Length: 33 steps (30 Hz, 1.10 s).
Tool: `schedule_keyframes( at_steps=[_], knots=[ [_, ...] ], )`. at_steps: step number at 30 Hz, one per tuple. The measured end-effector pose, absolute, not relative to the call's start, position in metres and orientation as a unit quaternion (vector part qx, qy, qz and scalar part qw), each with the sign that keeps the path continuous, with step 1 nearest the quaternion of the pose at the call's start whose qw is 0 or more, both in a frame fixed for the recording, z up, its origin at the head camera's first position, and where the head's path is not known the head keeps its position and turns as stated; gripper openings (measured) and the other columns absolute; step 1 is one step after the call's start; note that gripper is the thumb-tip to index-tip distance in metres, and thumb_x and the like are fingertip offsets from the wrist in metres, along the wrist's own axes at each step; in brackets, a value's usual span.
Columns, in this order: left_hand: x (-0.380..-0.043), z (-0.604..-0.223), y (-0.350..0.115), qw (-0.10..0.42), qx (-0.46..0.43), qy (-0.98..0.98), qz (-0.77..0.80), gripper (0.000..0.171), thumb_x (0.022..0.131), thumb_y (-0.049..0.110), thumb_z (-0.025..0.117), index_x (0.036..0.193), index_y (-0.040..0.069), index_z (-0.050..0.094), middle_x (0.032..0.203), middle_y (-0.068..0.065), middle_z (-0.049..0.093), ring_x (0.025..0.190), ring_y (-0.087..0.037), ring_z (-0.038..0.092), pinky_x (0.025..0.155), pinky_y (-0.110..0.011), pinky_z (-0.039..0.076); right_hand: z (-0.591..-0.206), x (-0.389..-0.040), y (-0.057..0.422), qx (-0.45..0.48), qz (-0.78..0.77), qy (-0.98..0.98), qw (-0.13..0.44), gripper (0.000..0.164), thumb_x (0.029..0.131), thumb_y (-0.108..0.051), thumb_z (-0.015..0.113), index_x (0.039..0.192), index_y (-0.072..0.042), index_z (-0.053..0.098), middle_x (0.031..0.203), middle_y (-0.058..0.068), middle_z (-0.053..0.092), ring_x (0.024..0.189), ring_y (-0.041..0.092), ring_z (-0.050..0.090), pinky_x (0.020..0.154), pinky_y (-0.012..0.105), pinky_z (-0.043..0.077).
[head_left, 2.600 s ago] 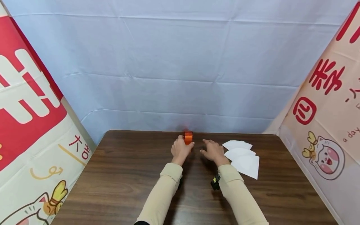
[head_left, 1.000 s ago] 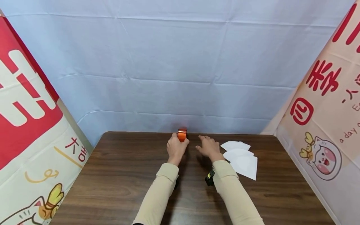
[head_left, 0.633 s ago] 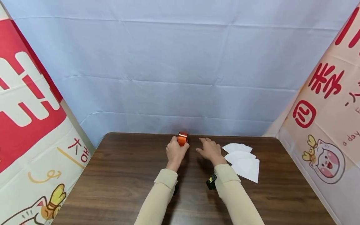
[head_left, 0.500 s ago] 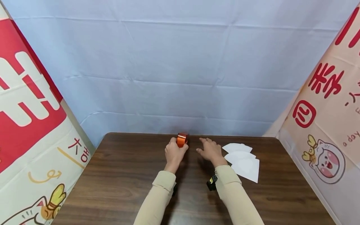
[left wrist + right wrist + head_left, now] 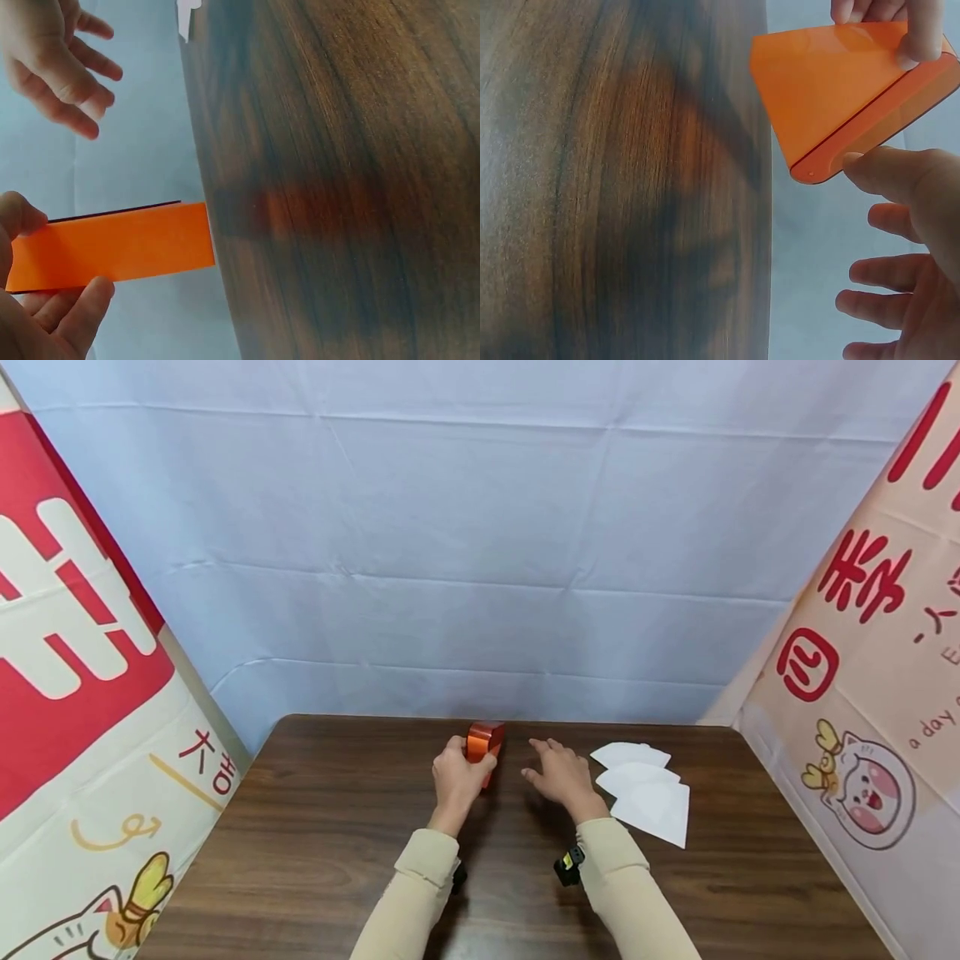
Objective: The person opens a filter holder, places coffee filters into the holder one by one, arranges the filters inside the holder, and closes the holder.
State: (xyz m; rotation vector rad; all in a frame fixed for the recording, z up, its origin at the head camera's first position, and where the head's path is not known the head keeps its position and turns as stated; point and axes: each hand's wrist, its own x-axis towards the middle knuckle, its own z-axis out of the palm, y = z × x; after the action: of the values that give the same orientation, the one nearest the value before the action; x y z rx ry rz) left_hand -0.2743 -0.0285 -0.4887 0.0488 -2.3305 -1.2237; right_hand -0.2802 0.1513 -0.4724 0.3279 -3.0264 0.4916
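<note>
My left hand [image 5: 459, 777] grips an orange coffee filter holder [image 5: 480, 742], a flat, wedge-shaped case, near the far edge of the table. Thumb on one side and fingers on the other clasp the holder [image 5: 127, 244] in the left wrist view. The right wrist view shows its broad, smooth face and a rounded rim along one long edge. To its right hovers my right hand [image 5: 562, 777], fingers loosely spread, apart from it in the head view. Beside that hand, several white fan-shaped coffee filter papers [image 5: 652, 806] lie overlapping on the table.
The dark wood table [image 5: 330, 843] ends at a pale blue cloth backdrop [image 5: 450, 543]. Printed cloth panels with red lettering and cartoon cats hang at the left [image 5: 82, 693] and right [image 5: 862, 693]. A small black camera [image 5: 570, 867] sits on the right wrist.
My left hand has drawn the filter holder back toward me and slightly left, and tipped it so more of its side shows. My right hand has barely moved; the papers lie as before.
</note>
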Motion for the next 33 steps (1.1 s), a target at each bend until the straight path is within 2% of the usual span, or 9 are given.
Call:
schedule_keyframes(
  at_steps=[7,17,26,33],
  knots=[
    [-0.267,-0.491,-0.031,0.257,0.006,-0.857,-0.447,0.026,0.068,0.024,0.076,0.081,0.010,0.058,0.069,-0.002,0.062,0.061,-0.017,0.057,0.057,-0.033,0.049,-0.477,-0.274,0.157,0.109,0.159,-0.980,0.041,0.058,0.086,-0.034,0.065,0.135,-0.008,0.048,0.133,0.026,0.044,0.112,0.046,0.047,0.084,0.063,0.037],
    [-0.258,-0.493,-0.039,0.247,-0.003,-0.856,-0.454,0.026,0.065,0.022,0.076,0.083,0.010,0.060,0.071,-0.001,0.063,0.063,-0.017,0.058,0.058,-0.033,0.050,-0.481,-0.265,0.157,0.118,0.173,-0.977,0.046,0.057,0.086,-0.034,0.066,0.134,-0.007,0.049,0.131,0.026,0.046,0.110,0.046,0.048,0.082,0.062,0.040],
    [-0.251,-0.495,-0.048,0.260,-0.030,-0.854,-0.450,0.025,0.066,0.021,0.074,0.084,0.010,0.060,0.071,0.002,0.062,0.059,-0.011,0.052,0.054,-0.027,0.046,-0.481,-0.255,0.157,0.128,0.176,-0.974,0.063,0.056,0.085,-0.034,0.067,0.132,-0.007,0.051,0.129,0.025,0.048,0.108,0.046,0.050,0.082,0.061,0.041],
    [-0.246,-0.492,-0.052,0.246,-0.034,-0.857,-0.452,0.024,0.067,0.020,0.074,0.084,0.010,0.059,0.071,0.002,0.060,0.059,-0.011,0.049,0.053,-0.025,0.044,-0.481,-0.249,0.158,0.126,0.191,-0.971,0.069,0.057,0.085,-0.034,0.067,0.133,-0.007,0.050,0.131,0.025,0.047,0.109,0.046,0.049,0.082,0.063,0.039]
  ],
)
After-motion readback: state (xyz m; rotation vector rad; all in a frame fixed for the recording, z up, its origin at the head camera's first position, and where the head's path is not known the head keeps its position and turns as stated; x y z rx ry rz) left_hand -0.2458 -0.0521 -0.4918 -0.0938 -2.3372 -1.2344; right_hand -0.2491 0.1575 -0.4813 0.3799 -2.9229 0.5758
